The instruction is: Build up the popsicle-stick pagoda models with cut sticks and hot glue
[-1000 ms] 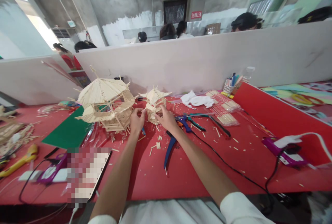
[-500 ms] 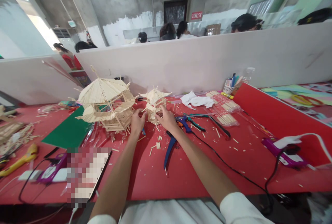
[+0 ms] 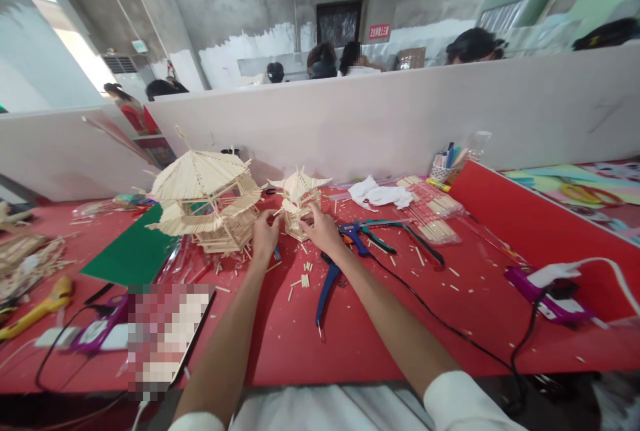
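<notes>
A small model pavilion (image 3: 297,192) built of pale wooden sticks stands upright between my hands, its pointed roof above a second, lower tier. My left hand (image 3: 265,234) is closed in a pinch at the left edge of the lower tier. On the other side, my right hand (image 3: 321,230) grips the pavilion's right side with thumb and fingertips. Whether a loose stick is also between my fingers is too small to tell. A larger stick pavilion (image 3: 197,178) stands just left of my left hand. Short cut sticks (image 3: 305,280) lie in front of the small pavilion.
Right of my hands lie a blue glue gun (image 3: 356,239) with its cord, pliers with a blue handle (image 3: 326,294), a white cloth (image 3: 377,192) and bagged sticks (image 3: 435,218). A green board (image 3: 131,248), tablet (image 3: 193,331) and power strip (image 3: 103,324) lie left. A white partition (image 3: 350,114) stands behind.
</notes>
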The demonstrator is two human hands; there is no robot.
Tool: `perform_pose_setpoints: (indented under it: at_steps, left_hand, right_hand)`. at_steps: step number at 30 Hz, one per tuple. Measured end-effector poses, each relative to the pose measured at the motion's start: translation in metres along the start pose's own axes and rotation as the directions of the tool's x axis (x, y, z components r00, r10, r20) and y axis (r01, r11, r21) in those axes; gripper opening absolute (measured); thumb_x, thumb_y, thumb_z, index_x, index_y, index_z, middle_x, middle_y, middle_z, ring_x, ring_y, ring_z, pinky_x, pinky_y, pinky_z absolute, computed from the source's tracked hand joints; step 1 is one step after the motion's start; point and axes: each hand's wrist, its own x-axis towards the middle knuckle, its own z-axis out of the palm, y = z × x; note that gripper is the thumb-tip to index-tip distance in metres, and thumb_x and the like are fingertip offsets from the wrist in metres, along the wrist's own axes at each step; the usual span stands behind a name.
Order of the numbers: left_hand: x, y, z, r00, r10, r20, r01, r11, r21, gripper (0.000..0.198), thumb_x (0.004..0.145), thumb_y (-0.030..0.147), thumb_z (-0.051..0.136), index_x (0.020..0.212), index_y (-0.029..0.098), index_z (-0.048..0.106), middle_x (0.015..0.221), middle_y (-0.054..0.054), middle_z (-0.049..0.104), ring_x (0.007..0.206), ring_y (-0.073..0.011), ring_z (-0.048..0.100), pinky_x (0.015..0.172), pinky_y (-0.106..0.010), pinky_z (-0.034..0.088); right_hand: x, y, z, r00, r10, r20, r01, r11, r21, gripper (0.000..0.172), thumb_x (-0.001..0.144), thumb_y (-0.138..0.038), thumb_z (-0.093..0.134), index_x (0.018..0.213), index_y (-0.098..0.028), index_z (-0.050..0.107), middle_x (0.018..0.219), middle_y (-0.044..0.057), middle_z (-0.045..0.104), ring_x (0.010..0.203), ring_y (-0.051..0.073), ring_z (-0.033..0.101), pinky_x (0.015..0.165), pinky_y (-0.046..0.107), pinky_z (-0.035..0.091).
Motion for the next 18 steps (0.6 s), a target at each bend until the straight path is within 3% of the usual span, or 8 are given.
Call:
perform_pose_setpoints:
  at_steps: [18]
  left_hand:
    - [-0.0007,-0.0016,0.0009,1.0,0.011,-0.008,-0.01,1.0,0.01,0.019,0.086,0.033,0.059,0.09,0.017,0.068,0.087,-0.006,0.071,0.077,-0.0172,0.063,0.076,-0.029,0.049]
  right_hand:
    - [0.0001,0.0017,-0.0001,1.0,0.015,0.016,-0.015,1.0,0.012,0.04,0.087,-0.022,0.063,0.125,-0.024,0.052,0.099,0.005,0.073,0.085,0.021,0.071,0.08,0.032,0.054]
